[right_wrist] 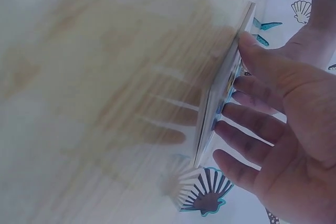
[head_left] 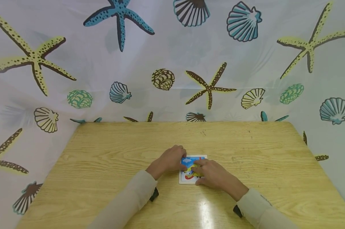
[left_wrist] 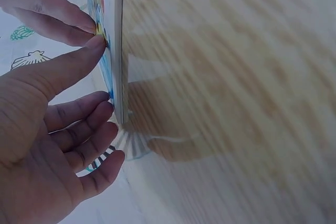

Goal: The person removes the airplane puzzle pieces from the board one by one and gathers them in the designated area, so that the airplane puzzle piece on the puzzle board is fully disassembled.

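A small square picture board (head_left: 189,175) with a pale border lies flat on the wooden table. Its picture has a blue sky, a white cloud and a yellow figure, partly hidden by the fingers. At its left side my left hand (head_left: 171,159) rests its thumb on the picture, the fingers loosely bent by the far-left edge. From the right, my right hand (head_left: 215,174) lays its fingertips on the picture, its thumb at the near edge. Both wrist views show the board (left_wrist: 119,51) edge-on; in the right wrist view the fingers (right_wrist: 252,119) are fairly straight.
The wooden table (head_left: 112,149) extends around the board on all sides. A white cloth (head_left: 144,57) printed with starfish and shells hangs behind the table and along both sides. Dark wrist straps show under both sleeves.
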Tool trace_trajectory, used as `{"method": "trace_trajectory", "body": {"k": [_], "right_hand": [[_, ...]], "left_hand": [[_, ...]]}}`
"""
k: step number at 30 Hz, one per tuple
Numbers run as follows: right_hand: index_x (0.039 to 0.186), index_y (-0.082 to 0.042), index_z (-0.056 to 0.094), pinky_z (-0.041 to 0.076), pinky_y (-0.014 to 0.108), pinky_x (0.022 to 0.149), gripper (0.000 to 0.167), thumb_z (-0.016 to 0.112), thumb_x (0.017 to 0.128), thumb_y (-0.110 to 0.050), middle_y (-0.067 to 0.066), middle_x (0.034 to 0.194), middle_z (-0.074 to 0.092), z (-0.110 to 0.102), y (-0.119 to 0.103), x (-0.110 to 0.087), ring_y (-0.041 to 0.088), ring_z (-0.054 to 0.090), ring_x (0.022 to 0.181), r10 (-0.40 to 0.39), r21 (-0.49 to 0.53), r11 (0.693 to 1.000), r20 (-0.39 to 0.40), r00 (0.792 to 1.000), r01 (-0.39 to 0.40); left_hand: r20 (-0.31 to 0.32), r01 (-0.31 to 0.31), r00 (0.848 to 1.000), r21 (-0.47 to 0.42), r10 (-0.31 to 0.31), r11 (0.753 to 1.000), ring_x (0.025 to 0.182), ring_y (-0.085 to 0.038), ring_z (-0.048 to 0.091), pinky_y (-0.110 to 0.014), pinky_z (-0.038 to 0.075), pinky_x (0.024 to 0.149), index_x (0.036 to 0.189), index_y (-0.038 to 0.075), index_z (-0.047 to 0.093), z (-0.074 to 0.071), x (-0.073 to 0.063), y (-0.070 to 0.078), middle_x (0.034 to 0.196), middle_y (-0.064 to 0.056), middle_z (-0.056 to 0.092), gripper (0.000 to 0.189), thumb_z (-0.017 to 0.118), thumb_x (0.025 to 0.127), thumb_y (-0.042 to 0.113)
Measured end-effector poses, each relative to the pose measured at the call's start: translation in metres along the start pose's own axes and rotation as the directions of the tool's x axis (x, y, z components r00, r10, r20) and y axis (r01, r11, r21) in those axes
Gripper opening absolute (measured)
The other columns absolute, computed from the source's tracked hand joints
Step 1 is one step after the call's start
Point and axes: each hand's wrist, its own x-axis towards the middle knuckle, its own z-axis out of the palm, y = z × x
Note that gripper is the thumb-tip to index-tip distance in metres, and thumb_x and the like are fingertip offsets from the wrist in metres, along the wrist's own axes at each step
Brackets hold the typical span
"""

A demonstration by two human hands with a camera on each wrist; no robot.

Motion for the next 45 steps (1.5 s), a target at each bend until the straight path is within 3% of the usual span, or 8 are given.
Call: {"method": "trace_trajectory", "body": {"k": [13, 26, 33, 45], "right_hand": [[0.13, -0.019, 0.059, 0.05, 0.04, 0.085, 0.054, 0.07, 0.082, -0.04, 0.01, 0.131, 0.052, -0.006, -0.005, 0.006, 0.027, 0.051, 0.119, 0.046, 0.016, 0.999, 0.092, 0.995, -0.047], [0.132, -0.017, 0.057, 0.049, 0.042, 0.089, 0.054, 0.07, 0.083, -0.037, 0.014, 0.139, 0.047, -0.009, -0.006, 0.007, 0.031, 0.048, 0.125, 0.05, 0.069, 0.996, 0.11, 0.993, -0.058], [0.13, -0.017, 0.059, 0.048, 0.044, 0.091, 0.052, 0.071, 0.083, -0.035, 0.015, 0.139, 0.047, -0.009, -0.008, 0.007, 0.03, 0.047, 0.127, 0.057, 0.087, 0.994, 0.105, 0.993, -0.067], [0.132, -0.018, 0.057, 0.047, 0.047, 0.094, 0.054, 0.069, 0.084, -0.038, 0.012, 0.141, 0.047, -0.009, -0.008, 0.007, 0.032, 0.045, 0.13, 0.093, 0.087, 0.991, 0.135, 0.986, -0.105]], "left_hand": [[0.02, 0.051, 0.999, -0.128, -0.049, 0.99, 0.087, -0.015, 0.048, -0.03, 0.045, 0.082, 0.101, 0.007, 0.064, -0.004, 0.003, 0.001, 0.096, -0.001, 0.058, 0.039, 0.08, 0.075, 0.031], [0.036, 0.073, 0.997, -0.14, -0.068, 0.988, 0.085, -0.016, 0.047, -0.03, 0.044, 0.078, 0.096, 0.008, 0.06, -0.006, 0.008, 0.0, 0.091, 0.001, 0.054, 0.04, 0.083, 0.072, 0.03], [0.014, 0.05, 0.999, -0.167, -0.048, 0.985, 0.083, -0.016, 0.046, -0.03, 0.044, 0.075, 0.091, 0.008, 0.059, -0.005, 0.008, -0.001, 0.088, 0.0, 0.053, 0.039, 0.085, 0.069, 0.026], [-0.008, 0.014, 1.0, -0.197, -0.016, 0.98, 0.082, -0.016, 0.047, -0.03, 0.043, 0.075, 0.095, 0.008, 0.057, -0.001, 0.008, -0.004, 0.09, 0.0, 0.054, 0.041, 0.085, 0.07, 0.026]]}}
